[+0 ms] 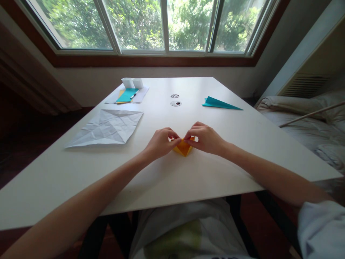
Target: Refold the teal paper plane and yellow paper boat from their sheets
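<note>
A small folded piece of orange paper (183, 147) rests on the white table (188, 180), pointed end toward me. My left hand (160, 142) pinches its upper left edge with fingertips closed. My right hand (205, 138) pinches the upper right edge the same way. Both hands meet above the paper, and their fingers hide its top part.
A creased white sheet (107, 126) lies at the left. Behind it are teal and yellow sheets (126, 95) with a pen and two small white boxes (132, 82). A teal folded paper (219, 103) lies at the back right. Two round holes (175, 103) mark the table's middle. A bed stands to the right.
</note>
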A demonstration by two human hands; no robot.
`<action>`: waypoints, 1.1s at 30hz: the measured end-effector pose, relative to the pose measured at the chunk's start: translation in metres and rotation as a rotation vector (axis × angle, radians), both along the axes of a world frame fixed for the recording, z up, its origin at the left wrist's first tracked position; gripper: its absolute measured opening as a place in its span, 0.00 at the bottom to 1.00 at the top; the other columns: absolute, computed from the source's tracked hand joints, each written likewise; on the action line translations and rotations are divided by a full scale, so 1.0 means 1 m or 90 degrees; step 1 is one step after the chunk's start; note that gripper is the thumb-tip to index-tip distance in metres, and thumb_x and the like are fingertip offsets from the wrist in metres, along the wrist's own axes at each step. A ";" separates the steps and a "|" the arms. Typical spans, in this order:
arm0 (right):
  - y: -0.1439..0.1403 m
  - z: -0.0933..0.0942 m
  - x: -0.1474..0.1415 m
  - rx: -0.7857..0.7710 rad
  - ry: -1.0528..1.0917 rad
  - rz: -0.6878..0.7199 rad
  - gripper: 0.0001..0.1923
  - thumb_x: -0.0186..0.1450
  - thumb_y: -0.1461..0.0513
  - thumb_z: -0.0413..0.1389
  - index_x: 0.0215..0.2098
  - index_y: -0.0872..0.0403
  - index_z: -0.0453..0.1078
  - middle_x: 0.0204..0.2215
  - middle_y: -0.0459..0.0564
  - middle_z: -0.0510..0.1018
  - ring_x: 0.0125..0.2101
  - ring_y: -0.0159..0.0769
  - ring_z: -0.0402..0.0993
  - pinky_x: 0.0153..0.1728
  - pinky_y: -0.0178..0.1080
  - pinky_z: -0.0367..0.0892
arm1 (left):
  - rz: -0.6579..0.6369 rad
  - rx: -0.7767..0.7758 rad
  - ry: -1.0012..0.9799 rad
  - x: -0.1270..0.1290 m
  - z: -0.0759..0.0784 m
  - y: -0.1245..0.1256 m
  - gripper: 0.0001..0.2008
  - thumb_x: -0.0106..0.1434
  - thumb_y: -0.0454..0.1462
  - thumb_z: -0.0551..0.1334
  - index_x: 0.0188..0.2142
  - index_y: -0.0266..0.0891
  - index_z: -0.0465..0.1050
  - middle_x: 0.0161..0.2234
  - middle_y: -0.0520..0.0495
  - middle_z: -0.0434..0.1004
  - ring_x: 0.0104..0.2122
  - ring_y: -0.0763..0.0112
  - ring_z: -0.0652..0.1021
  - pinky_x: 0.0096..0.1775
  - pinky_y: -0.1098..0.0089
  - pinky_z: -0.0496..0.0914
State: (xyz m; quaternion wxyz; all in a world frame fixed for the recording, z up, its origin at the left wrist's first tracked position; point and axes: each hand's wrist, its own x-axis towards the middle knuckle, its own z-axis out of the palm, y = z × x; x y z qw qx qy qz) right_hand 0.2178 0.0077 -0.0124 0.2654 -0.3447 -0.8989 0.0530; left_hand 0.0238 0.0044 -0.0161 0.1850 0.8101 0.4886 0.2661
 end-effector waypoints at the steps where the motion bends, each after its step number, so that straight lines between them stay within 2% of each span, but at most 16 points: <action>1: 0.000 0.000 0.000 -0.002 -0.001 -0.006 0.05 0.58 0.65 0.55 0.28 0.53 0.73 0.26 0.47 0.78 0.34 0.36 0.69 0.34 0.36 0.63 | -0.003 -0.010 -0.006 0.000 -0.001 0.001 0.12 0.56 0.41 0.58 0.29 0.38 0.78 0.30 0.47 0.77 0.29 0.70 0.75 0.31 0.72 0.67; 4: 0.000 -0.001 0.000 -0.015 -0.002 -0.024 0.05 0.58 0.65 0.55 0.28 0.54 0.74 0.26 0.47 0.78 0.34 0.36 0.70 0.35 0.36 0.64 | -0.017 -0.039 -0.018 0.000 -0.004 0.001 0.13 0.57 0.42 0.58 0.30 0.38 0.78 0.31 0.47 0.77 0.30 0.70 0.75 0.31 0.72 0.67; 10: 0.000 -0.002 -0.001 -0.029 0.007 -0.031 0.04 0.58 0.65 0.56 0.30 0.53 0.74 0.28 0.47 0.79 0.34 0.36 0.72 0.38 0.38 0.64 | -0.018 -0.043 -0.025 -0.003 -0.007 0.002 0.11 0.55 0.37 0.57 0.29 0.39 0.78 0.33 0.49 0.77 0.33 0.70 0.75 0.33 0.72 0.68; 16: 0.001 -0.004 -0.002 -0.057 0.027 -0.018 0.03 0.58 0.66 0.56 0.29 0.53 0.72 0.26 0.45 0.78 0.30 0.32 0.72 0.37 0.36 0.63 | -0.019 -0.092 -0.048 -0.004 -0.009 0.004 0.12 0.54 0.38 0.57 0.31 0.39 0.79 0.34 0.48 0.77 0.34 0.68 0.75 0.33 0.73 0.68; 21: 0.002 -0.006 -0.003 -0.070 0.041 -0.028 0.06 0.59 0.65 0.56 0.36 0.53 0.72 0.27 0.44 0.79 0.30 0.33 0.73 0.40 0.38 0.61 | -0.019 -0.098 -0.041 -0.004 -0.009 0.004 0.12 0.55 0.39 0.57 0.32 0.38 0.79 0.34 0.47 0.77 0.34 0.68 0.75 0.33 0.72 0.69; 26: 0.002 -0.006 -0.005 -0.055 0.023 -0.024 0.04 0.59 0.65 0.56 0.31 0.52 0.74 0.26 0.45 0.79 0.30 0.33 0.73 0.41 0.39 0.60 | -0.019 -0.097 -0.049 -0.005 -0.009 0.004 0.12 0.54 0.40 0.58 0.31 0.39 0.79 0.34 0.47 0.76 0.34 0.67 0.75 0.34 0.71 0.69; 33: 0.001 -0.004 -0.004 -0.048 0.019 -0.011 0.04 0.59 0.65 0.56 0.31 0.52 0.74 0.27 0.44 0.79 0.32 0.33 0.73 0.41 0.39 0.59 | 0.011 -0.102 -0.060 -0.006 -0.006 0.004 0.09 0.51 0.40 0.60 0.28 0.38 0.77 0.32 0.47 0.76 0.35 0.65 0.75 0.34 0.70 0.69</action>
